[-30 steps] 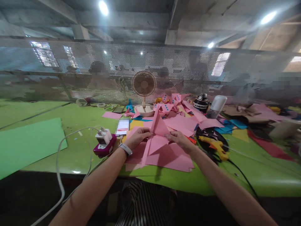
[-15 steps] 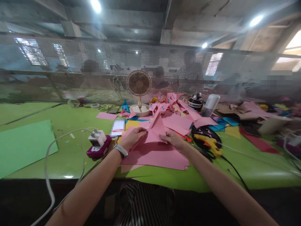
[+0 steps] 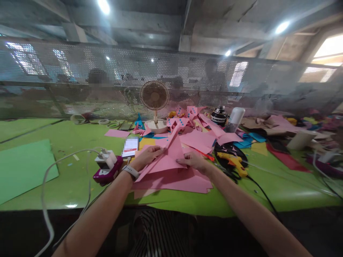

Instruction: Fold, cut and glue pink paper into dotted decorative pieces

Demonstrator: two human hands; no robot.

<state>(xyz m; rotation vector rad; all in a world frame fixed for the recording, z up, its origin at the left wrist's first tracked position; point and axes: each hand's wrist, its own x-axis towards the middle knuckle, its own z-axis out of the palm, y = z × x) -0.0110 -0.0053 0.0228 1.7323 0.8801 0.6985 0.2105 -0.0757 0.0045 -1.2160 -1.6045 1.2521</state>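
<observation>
Between my two hands is a folded pink paper piece (image 3: pixel 173 157), wide at the near end and narrowing to a point away from me. My left hand (image 3: pixel 148 156) pinches its left edge, and a pale watch band circles that wrist. On the right edge, my right hand (image 3: pixel 195 161) holds the paper between thumb and fingers. Larger pink paper sheets (image 3: pixel 171 184) lie flat on the table below it. Beyond my hands rises a heap of cut and folded pink paper (image 3: pixel 197 137), some pieces dotted with blue.
A yellow glue gun (image 3: pixel 234 163) rests on a black round tray (image 3: pixel 242 153) to the right. Left are a purple power strip (image 3: pixel 108 175) with chargers, a phone (image 3: pixel 130 147) and a green sheet (image 3: pixel 26 167). A small fan (image 3: pixel 154 96) stands before a mesh partition (image 3: pixel 112 85).
The folded pink paper has tilted and turned slightly between my hands, showing more of its face. My right hand has shifted a little left and down. The view has swung slightly right.
</observation>
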